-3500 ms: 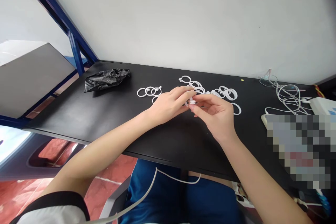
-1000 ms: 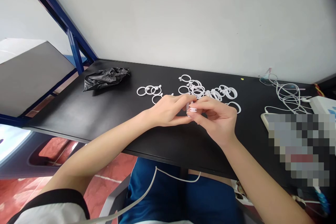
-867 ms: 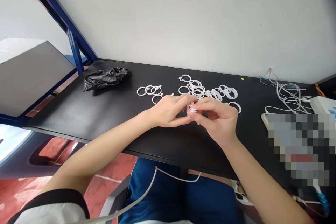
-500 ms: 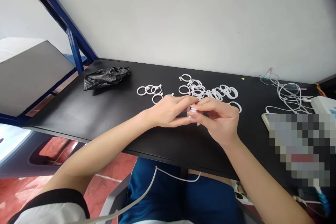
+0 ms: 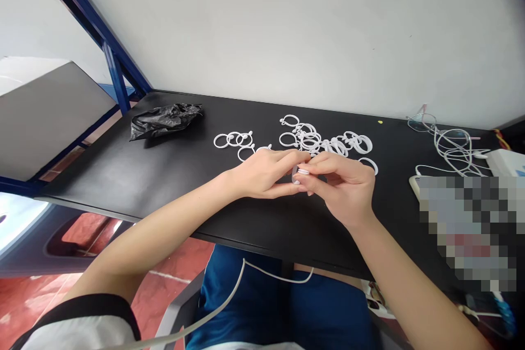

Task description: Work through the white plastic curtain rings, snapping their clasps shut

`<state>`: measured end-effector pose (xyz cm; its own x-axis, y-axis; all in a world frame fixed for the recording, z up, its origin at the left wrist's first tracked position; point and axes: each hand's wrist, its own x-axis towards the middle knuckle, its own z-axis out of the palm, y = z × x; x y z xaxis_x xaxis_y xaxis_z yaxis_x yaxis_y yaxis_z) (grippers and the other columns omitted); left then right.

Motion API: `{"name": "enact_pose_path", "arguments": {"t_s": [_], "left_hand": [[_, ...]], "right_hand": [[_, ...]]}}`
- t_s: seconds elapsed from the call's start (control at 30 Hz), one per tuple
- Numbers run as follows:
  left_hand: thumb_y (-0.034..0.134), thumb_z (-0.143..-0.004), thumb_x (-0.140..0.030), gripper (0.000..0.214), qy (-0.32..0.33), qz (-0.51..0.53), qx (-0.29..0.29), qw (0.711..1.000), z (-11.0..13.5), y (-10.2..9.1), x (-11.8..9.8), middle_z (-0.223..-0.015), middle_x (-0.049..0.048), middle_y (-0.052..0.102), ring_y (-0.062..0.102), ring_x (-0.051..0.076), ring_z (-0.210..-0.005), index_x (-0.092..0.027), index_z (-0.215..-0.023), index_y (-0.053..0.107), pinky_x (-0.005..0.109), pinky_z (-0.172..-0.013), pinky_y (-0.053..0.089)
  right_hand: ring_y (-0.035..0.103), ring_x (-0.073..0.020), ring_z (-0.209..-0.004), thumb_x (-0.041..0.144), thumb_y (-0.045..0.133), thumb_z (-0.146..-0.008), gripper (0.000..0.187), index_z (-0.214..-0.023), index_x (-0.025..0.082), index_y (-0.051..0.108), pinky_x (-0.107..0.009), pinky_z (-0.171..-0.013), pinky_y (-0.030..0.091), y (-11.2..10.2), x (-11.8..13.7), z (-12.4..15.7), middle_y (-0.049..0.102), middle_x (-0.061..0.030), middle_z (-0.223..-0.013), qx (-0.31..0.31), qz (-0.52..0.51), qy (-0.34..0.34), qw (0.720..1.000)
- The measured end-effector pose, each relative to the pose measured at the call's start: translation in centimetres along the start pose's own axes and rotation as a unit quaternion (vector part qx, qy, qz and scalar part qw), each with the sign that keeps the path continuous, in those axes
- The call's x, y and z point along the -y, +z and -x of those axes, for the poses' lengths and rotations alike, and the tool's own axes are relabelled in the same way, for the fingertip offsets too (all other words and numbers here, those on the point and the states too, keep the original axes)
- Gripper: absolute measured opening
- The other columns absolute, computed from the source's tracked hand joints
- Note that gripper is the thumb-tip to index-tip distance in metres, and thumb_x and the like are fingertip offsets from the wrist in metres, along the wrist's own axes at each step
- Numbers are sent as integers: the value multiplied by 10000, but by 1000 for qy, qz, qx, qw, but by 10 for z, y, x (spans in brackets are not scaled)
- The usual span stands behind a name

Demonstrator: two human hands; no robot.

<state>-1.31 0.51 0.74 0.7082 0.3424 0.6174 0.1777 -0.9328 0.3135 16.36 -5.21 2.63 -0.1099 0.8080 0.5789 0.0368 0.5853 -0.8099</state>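
My left hand (image 5: 268, 174) and my right hand (image 5: 346, 183) meet over the front middle of the black table. Between their fingertips is a small white plastic ring piece (image 5: 303, 171), which looks like part of a curtain ring. The thumb and forefinger of my right hand pinch it, while my left fingers close around its other side. Most of the piece is hidden by my fingers. Just beyond my hands lies a pile of white curtain rings (image 5: 310, 141) with small eyelets. A smaller group of similar rings (image 5: 222, 141) sits behind my left wrist.
A crumpled black plastic bag (image 5: 166, 120) lies at the back left of the table (image 5: 156, 175). At the right are a pair of glasses (image 5: 422, 120), tangled white cables (image 5: 451, 145), a phone (image 5: 415, 185) partly blurred out, and a white box (image 5: 506, 161). A pale cable (image 5: 229, 298) crosses my lap.
My hands stay almost in place around the small white piece. Its parts between my right thumb and forefinger look slightly closer together.
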Motion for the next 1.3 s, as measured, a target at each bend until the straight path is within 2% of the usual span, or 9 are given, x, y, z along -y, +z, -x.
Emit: {"name": "enact_pose_path", "arguments": {"t_s": [0.27, 0.47, 0.8, 0.93, 1.03, 1.13, 1.23, 1.3], "left_hand": [[394, -1006, -546, 418, 15, -9, -9, 1000, -1, -1, 0, -842, 50, 701, 655, 126, -635, -159, -1118, 503, 203, -525, 417], [377, -1003, -564, 444, 8, -11, -1, 1000, 0, -1, 0, -848, 54, 705, 658, 130, -638, -158, -1126, 507, 209, -525, 415], [388, -1011, -457, 333, 12, -47, -9, 999, -2, -2, -3, -874, 46, 692, 656, 124, -669, -165, -1134, 490, 208, -533, 424], [416, -993, -425, 296, 30, -92, -27, 995, -4, -1, -4, -824, 37, 659, 609, 121, -630, -157, -1057, 523, 218, -508, 387], [445, -971, -447, 310, 11, -148, -29, 988, -5, 0, 0, -769, 23, 621, 561, 123, -607, -157, -938, 547, 229, -499, 363], [477, -942, -556, 424, -35, -218, 30, 975, -5, 0, 7, -796, 51, 623, 580, 173, -705, -153, -851, 570, 276, -593, 423], [516, -911, -620, 502, -68, -261, 120, 955, -3, 0, 14, -862, 84, 636, 597, 233, -836, -133, -841, 613, 361, -793, 466], [535, -904, -620, 513, -89, -270, 164, 945, -1, 1, 16, -894, 93, 637, 596, 251, -884, -119, -864, 637, 391, -870, 449]], "right_hand": [[648, -132, -546, 79, 787, -746, 198, -807, 266, 768, -285, -508, 550, 0, 1, 0, 721, 19, -690, 3, -5, -21, 1000], [642, -126, -538, 85, 785, -746, 182, -796, 259, 759, -280, -504, 545, 0, 1, 0, 720, 20, -689, 2, 4, -21, 1000], [641, -116, -594, 83, 740, -776, 170, -825, 245, 723, -258, -535, 539, 1, 2, 2, 715, 23, -737, 10, 25, -32, 999], [631, -108, -595, 109, 700, -807, 130, -822, 238, 690, -238, -535, 533, 1, 2, 3, 665, 37, -706, 10, 52, -1, 999], [637, -104, -590, 135, 693, -815, 93, -811, 226, 677, -238, -562, 550, -5, 0, 0, 666, 36, -718, 6, 119, 22, 993], [636, -101, -575, 185, 707, -824, 49, -852, 218, 685, -241, -563, 557, -14, -2, -7, 696, 18, -771, -65, 177, 51, 981], [616, -99, -530, 225, 686, -849, 24, -869, 211, 686, -238, -519, 551, -20, -4, -13, 707, 3, -768, -154, 199, 81, 965], [610, -104, -516, 238, 670, -859, 32, -863, 208, 682, -242, -501, 552, -21, -6, -13, 706, -3, -757, -168, 207, 89, 960]]}}
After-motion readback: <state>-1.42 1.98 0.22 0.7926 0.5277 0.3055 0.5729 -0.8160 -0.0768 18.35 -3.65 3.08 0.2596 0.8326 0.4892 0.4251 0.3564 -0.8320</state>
